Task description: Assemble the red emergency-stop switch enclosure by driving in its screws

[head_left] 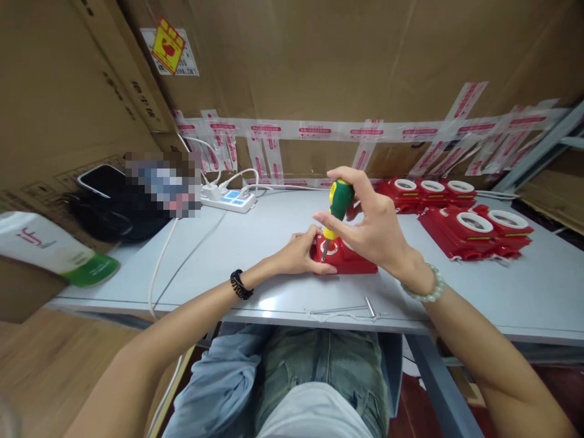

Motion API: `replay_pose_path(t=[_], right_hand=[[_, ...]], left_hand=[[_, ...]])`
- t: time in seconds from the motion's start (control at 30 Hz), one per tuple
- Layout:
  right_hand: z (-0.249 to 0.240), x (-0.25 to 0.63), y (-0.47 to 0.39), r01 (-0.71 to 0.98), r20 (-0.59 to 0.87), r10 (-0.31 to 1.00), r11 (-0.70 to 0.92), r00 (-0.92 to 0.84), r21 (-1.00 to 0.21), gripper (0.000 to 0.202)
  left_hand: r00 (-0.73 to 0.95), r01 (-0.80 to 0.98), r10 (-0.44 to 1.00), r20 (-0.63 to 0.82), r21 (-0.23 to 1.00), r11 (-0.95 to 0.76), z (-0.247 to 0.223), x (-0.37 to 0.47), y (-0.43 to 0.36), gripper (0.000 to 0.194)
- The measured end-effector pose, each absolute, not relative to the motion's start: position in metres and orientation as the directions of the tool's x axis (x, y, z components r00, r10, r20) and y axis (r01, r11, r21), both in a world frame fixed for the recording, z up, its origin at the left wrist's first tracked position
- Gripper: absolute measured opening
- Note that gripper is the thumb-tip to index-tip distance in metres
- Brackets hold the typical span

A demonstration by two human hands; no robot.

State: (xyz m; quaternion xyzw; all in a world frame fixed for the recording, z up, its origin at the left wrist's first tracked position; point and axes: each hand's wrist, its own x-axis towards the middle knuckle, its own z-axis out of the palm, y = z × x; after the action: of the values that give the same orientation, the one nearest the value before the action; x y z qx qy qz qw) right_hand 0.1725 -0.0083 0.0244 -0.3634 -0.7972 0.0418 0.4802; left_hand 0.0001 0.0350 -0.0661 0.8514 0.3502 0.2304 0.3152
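Note:
My right hand (371, 222) is closed around a screwdriver (341, 199) with a green and yellow handle. The tool stands nearly upright, its metal tip down at the left end of a red plastic housing (360, 261). That housing lies flat on the table, partly covered by my hands. My left hand (301, 250) grips its left end, thumb along the front edge and fingers behind. Whether a screw sits under the tip is too small to tell. Just in front of the housing, a thin metal rod with a crossbar (370, 308) lies by the table's edge.
Several red housings with white rings (474, 226) are grouped at the right and back right. A white power strip (235, 199) with plugged cables lies at back left. Further left are a phone (101, 180), a black bag (104, 219) and a white-green tube (59, 246). Cardboard (292, 67) walls the back.

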Motion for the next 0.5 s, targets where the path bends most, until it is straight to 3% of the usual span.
replay_pose_path(t=[0.23, 0.3, 0.5], right_hand=[[0.032, 0.179, -0.011, 0.2, 0.617, 0.645, 0.747, -0.451, -0.635, 0.05], [0.031, 0.176, -0.011, 0.255, 0.637, 0.651, 0.754, -0.412, -0.606, 0.047], [0.024, 0.164, -0.01, 0.55, 0.809, 0.547, 0.753, -0.216, -0.362, 0.035]], left_hand=[[0.664, 0.418, 0.719, 0.202, 0.698, -0.582, -0.065, 0.001, 0.035, 0.065], [0.66, 0.426, 0.726, 0.192, 0.701, -0.572, -0.066, 0.001, 0.035, 0.065], [0.655, 0.393, 0.727, 0.208, 0.728, -0.562, -0.069, 0.001, 0.036, 0.068]])
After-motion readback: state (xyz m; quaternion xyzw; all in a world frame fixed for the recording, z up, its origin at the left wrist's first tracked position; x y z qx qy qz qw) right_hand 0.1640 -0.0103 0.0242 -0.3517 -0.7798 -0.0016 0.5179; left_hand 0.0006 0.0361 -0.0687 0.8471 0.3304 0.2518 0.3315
